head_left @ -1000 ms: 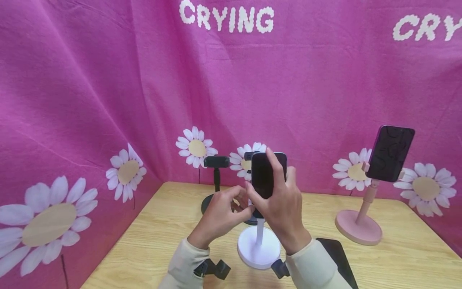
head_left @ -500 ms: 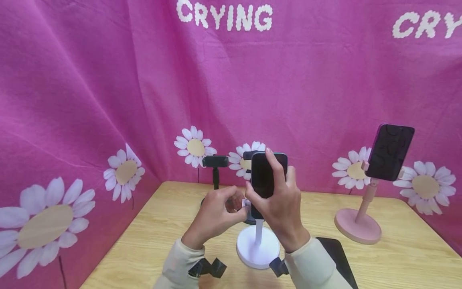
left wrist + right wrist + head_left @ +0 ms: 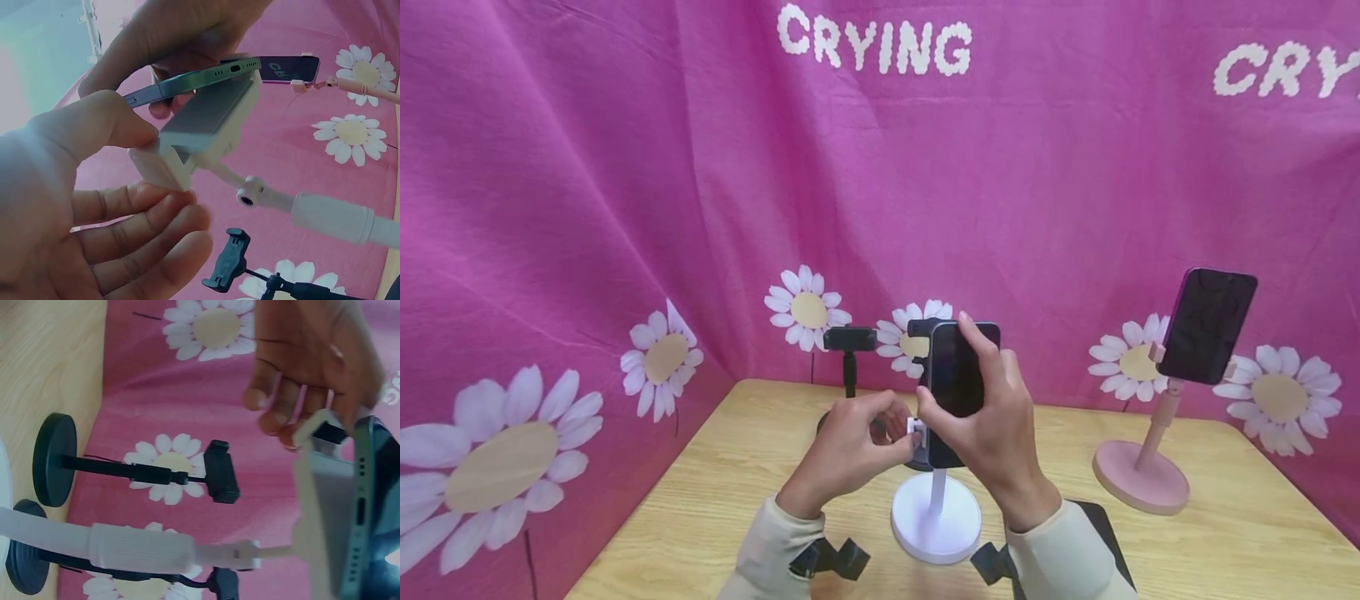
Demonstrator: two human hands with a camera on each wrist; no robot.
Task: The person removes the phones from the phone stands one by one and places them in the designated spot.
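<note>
My right hand (image 3: 996, 425) grips a phone (image 3: 953, 367) with a dark screen, fingers along its far edge and thumb at its near side. With my left hand (image 3: 850, 446) I pinch the white end piece (image 3: 164, 170) of a phone holder between thumb and index finger; the other fingers are loosely bent. The phone leans at an angle over the holder's grey pad (image 3: 206, 115), with a gap between them at the left end. Beneath it rises the white stand (image 3: 936, 521) with its round base. The holder's far end is hidden behind my right hand and phone.
Two black phone stands (image 3: 850, 337) stand behind, one partly hidden by the phone. To the right, a pink stand (image 3: 1142, 475) carries another phone (image 3: 1208, 325). A flat black slab (image 3: 1105, 529) lies under my right forearm. Pink cloth (image 3: 1037, 183) hangs around the wooden table (image 3: 700, 508).
My left hand has drawn slightly left, and the holder's white end now shows beside the phone. The phone in my right hand has shifted slightly right and down. The view has tilted slightly.
</note>
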